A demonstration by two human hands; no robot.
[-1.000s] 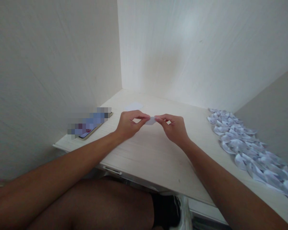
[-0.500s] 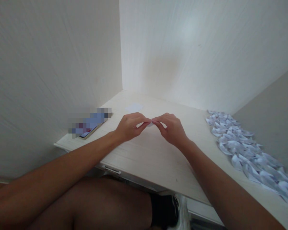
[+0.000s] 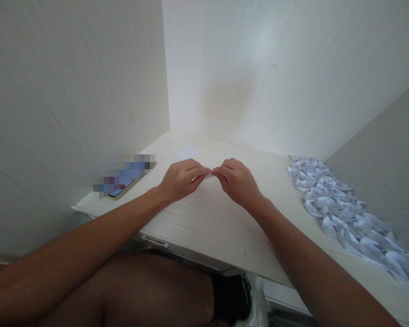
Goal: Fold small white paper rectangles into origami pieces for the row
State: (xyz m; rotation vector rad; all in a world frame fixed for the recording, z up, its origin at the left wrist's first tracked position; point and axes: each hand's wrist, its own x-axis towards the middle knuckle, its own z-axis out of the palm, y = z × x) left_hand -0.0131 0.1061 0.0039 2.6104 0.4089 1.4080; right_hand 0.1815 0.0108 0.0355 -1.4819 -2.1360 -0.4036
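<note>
A small piece of white folded paper (image 3: pixel 208 175) shows just below where my fingertips meet, over the middle of the table. My left hand (image 3: pixel 184 180) pinches it from the left between thumb and fingers. From the right, my right hand (image 3: pixel 236 184) pinches the same paper, its fingertips touching those of the left. Most of the paper is hidden by the fingers, so its exact shape cannot be made out. Behind my left hand, a flat white sheet of paper (image 3: pixel 188 152) lies on the table.
Many folded white paper pieces (image 3: pixel 341 200) lie in rows along the table's right side. A phone (image 3: pixel 127 181), partly blurred out, rests at the left by the wall. Pale walls (image 3: pixel 225 68) enclose the white table (image 3: pixel 204 227). A drawer handle (image 3: pixel 155 241) is on its front.
The whole view has shifted slightly, so things appear a little further left. My right thumb and fingers have drawn closer together, and less of the paper shows between my hands.
</note>
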